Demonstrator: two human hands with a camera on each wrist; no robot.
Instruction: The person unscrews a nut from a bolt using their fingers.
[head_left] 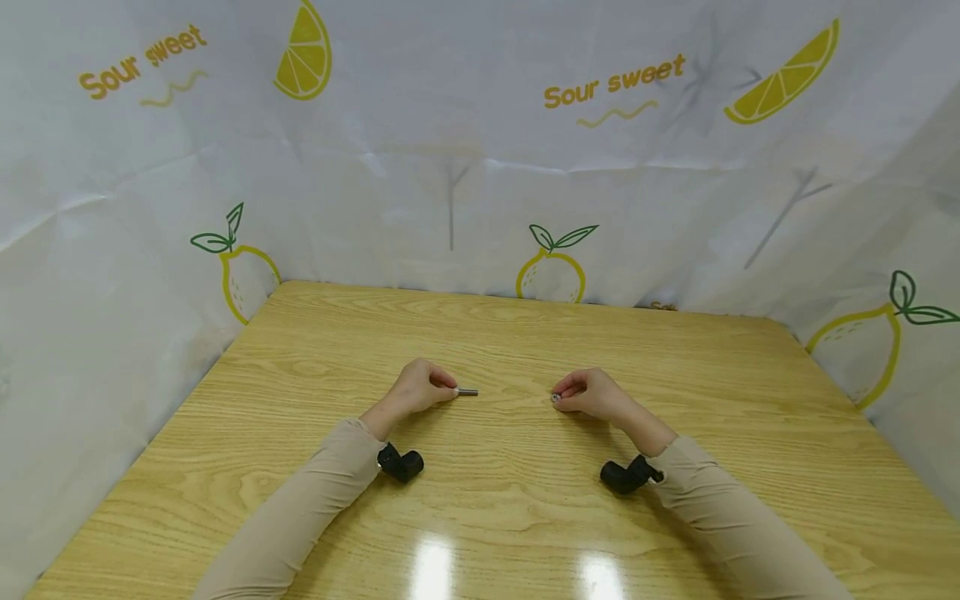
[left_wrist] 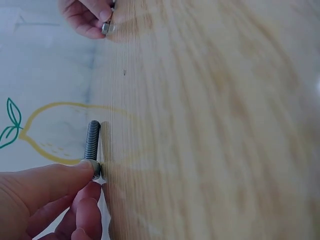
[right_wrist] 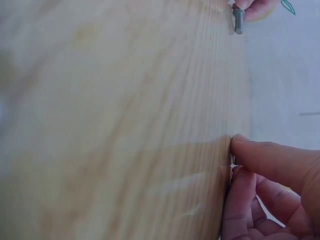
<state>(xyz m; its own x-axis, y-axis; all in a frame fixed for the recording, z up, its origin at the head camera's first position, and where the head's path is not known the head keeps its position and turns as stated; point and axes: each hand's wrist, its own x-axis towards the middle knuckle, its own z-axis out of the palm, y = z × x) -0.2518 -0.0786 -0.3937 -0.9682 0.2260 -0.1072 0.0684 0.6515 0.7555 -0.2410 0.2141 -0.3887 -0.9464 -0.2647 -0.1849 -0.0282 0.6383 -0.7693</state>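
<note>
A threaded metal bolt (head_left: 468,392) is pinched at its head by my left hand (head_left: 422,385), low over the wooden table. Its shank points right, toward the other hand. In the left wrist view the bolt's thread (left_wrist: 92,142) shows beyond the thumb and fingers. Across a gap, my right hand (head_left: 592,393) pinches a small metal nut (head_left: 556,397) between thumb and fingers close to the tabletop. From the right wrist camera the nut is mostly hidden by the right hand (right_wrist: 272,175), while the bolt (right_wrist: 239,22) appears at the top.
The wood-grain table (head_left: 487,350) reaches back to a white curtain (head_left: 420,200) printed with lemons, which also hangs along both sides. Black wrist cameras, left (head_left: 402,463) and right (head_left: 628,475), sit at the sleeve cuffs.
</note>
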